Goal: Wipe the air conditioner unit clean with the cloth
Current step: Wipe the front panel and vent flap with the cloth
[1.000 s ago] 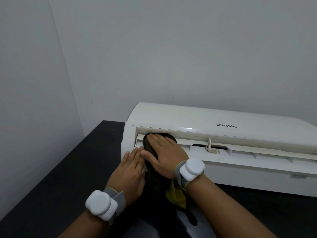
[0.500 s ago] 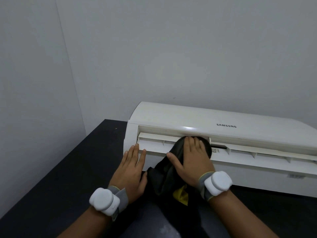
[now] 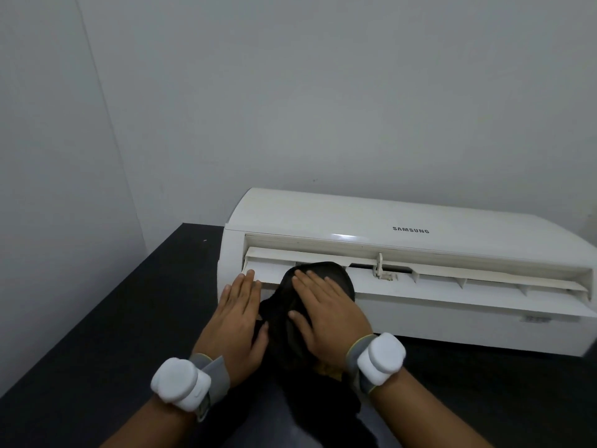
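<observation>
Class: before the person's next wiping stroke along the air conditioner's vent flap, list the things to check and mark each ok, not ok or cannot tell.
1. Right hand flat on the dark cloth: ok.
2. Cloth touching the vent flap of the air conditioner: ok.
3. Left hand resting against the unit's left end: ok.
4. Flap to the right free of obstacles, apart from the small centre hinge: ok.
5. Flap already clean: cannot tell.

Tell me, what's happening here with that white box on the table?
A person is cleaning an air conditioner unit that sits on a black table. The right hand presses a dark cloth flat against the vent flap near its left end, while the left hand rests open beside it, steadying the unit.
</observation>
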A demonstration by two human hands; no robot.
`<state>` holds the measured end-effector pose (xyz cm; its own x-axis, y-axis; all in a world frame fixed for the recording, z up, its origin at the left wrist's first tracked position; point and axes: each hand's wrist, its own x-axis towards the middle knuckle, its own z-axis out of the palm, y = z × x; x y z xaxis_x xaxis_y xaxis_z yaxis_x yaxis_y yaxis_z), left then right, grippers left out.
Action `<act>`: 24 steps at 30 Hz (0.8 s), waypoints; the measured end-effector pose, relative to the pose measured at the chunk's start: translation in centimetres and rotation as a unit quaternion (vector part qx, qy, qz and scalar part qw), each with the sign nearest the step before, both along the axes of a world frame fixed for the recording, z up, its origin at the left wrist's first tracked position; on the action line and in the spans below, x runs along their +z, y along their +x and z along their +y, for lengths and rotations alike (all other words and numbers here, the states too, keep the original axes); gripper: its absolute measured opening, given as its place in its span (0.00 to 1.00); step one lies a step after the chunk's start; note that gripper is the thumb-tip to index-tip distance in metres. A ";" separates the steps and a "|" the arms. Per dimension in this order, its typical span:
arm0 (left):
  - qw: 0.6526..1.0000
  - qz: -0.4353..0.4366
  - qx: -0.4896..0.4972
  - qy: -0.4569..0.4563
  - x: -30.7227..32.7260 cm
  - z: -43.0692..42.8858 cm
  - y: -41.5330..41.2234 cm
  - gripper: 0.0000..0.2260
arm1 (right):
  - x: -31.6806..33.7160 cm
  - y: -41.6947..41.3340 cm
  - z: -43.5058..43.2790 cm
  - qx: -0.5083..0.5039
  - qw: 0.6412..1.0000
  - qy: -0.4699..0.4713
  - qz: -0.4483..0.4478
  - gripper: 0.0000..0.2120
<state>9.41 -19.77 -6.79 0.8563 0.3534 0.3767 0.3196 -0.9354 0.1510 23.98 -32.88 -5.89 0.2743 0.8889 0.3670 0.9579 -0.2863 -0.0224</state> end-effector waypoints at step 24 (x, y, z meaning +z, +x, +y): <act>0.992 0.024 -0.118 0.041 -0.1 -8.2 6.9 0.32 | -1.0 13.4 -23.7 -0.296 0.911 0.266 0.111 0.17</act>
